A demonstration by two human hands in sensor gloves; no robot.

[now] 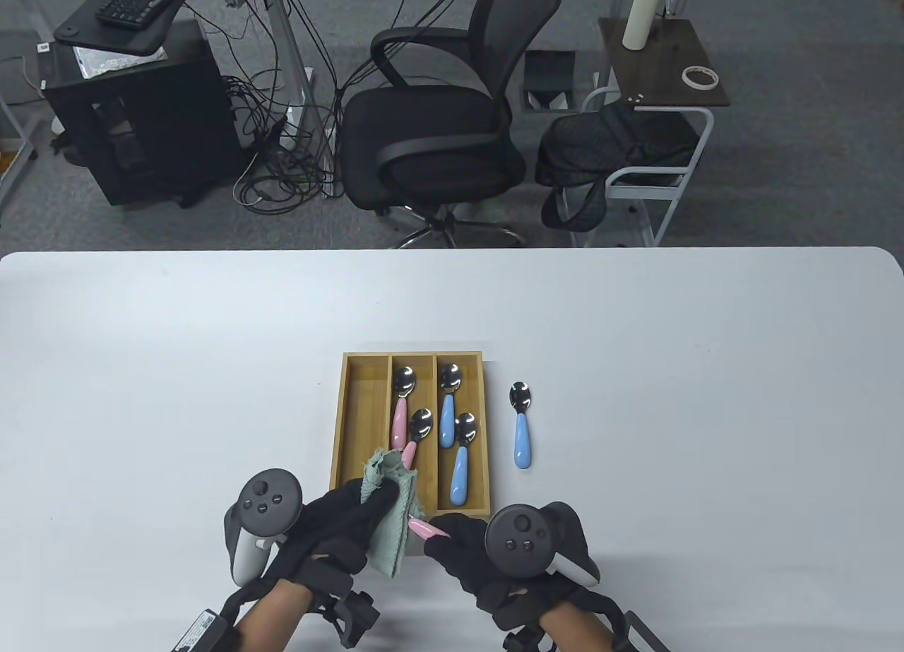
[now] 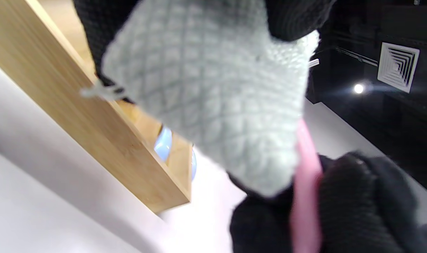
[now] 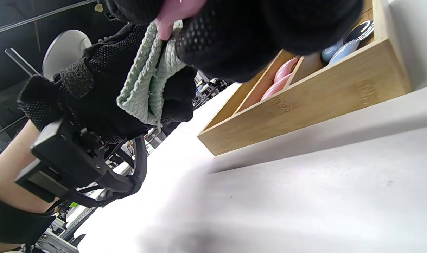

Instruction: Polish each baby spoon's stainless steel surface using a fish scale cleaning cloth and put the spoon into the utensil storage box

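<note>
My left hand (image 1: 353, 511) grips a pale green fish scale cloth (image 1: 388, 504) (image 2: 213, 88) (image 3: 148, 80), folded round the metal end of a pink-handled spoon (image 1: 427, 529) (image 2: 306, 182). My right hand (image 1: 462, 539) holds that spoon by its pink handle, just in front of the bamboo utensil box (image 1: 339, 433) (image 3: 305, 102). The spoon's bowl is hidden in the cloth. In the box lie two pink spoons (image 1: 402, 412) in the middle slot and two blue spoons (image 1: 452, 412) in the right slot. One blue spoon (image 1: 521, 426) lies on the table right of the box.
The box's left slot (image 1: 364, 426) holds nothing. White table (image 1: 176, 369) stretches on both sides. Beyond its far edge stand an office chair (image 1: 438, 115), a dark cabinet (image 1: 134, 108) and a small side table (image 1: 657, 66).
</note>
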